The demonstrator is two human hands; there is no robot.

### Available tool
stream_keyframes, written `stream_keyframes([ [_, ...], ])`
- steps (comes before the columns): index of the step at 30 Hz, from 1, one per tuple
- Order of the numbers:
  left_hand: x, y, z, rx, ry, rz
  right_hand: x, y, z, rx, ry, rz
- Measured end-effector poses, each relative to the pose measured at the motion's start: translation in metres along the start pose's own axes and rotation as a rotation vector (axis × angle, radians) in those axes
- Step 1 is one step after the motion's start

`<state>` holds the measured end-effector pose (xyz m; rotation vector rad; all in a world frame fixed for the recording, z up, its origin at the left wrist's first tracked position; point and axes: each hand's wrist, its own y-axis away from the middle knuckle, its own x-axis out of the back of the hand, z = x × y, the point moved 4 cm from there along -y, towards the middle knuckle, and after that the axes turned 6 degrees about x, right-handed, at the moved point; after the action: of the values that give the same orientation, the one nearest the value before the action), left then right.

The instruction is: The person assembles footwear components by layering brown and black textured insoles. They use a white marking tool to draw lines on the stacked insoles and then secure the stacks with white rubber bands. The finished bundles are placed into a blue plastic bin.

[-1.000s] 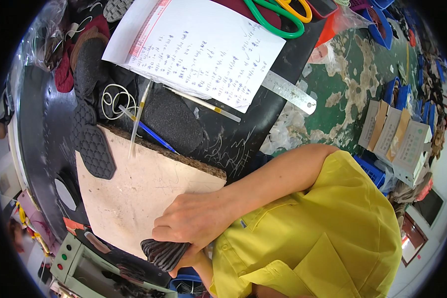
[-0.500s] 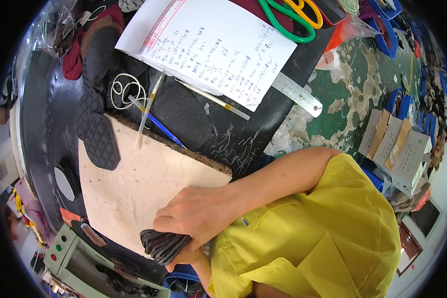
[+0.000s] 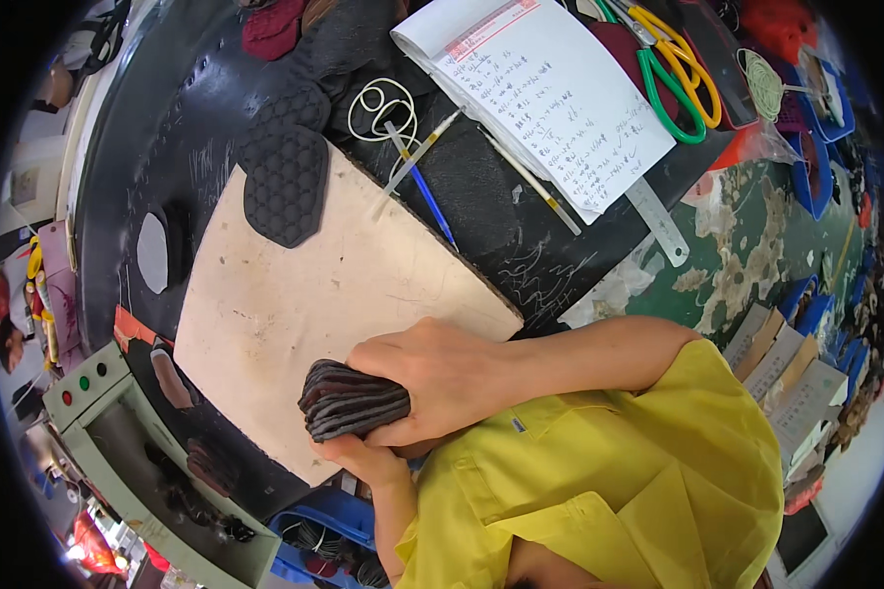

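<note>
A thick stack of dark grey, soft cut pieces (image 3: 352,401) is gripped between my two hands near the front edge of a pale board (image 3: 255,324). My right hand (image 3: 437,378) wraps round the stack's right end, its fingers partly hidden behind it. From below, my left hand (image 3: 361,459) closes on the stack's lower edge, thumb and fingers partly covered. The layered edges of the pieces face left. At the board's far left corner lies a black quilted piece (image 3: 287,187), overlapping a similar one.
Beyond the board are a blue pen (image 3: 432,206), brush-like sticks, a looped white cord (image 3: 381,110) and a handwritten pad (image 3: 550,108) over a metal ruler (image 3: 658,224). Scissors (image 3: 673,88) lie far right. A grey machine (image 3: 162,461) and blue bin (image 3: 334,520) stand near left.
The view has shifted, so the board and table items sit farther right. Both hands still hold the stack, now turned so more of its layered edges show.
</note>
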<state>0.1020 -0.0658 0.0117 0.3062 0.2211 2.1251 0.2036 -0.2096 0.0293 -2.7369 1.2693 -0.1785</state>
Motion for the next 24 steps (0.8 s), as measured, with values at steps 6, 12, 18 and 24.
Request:
stream_keyframes([
  [6,-0.008,-0.012,0.016,0.153,0.087,-0.222,0.010,-0.005,-0.002,-0.168,0.063,0.057],
  [12,-0.017,-0.015,0.034,0.222,0.034,-0.317,0.018,-0.004,0.000,-0.271,-0.009,0.048],
  [18,-0.014,-0.013,0.044,0.230,0.067,-0.434,0.019,-0.001,-0.005,-0.297,-0.023,0.035],
  [24,-0.026,-0.015,0.054,0.080,0.005,-0.330,0.024,-0.005,-0.013,-0.338,-0.114,0.034],
])
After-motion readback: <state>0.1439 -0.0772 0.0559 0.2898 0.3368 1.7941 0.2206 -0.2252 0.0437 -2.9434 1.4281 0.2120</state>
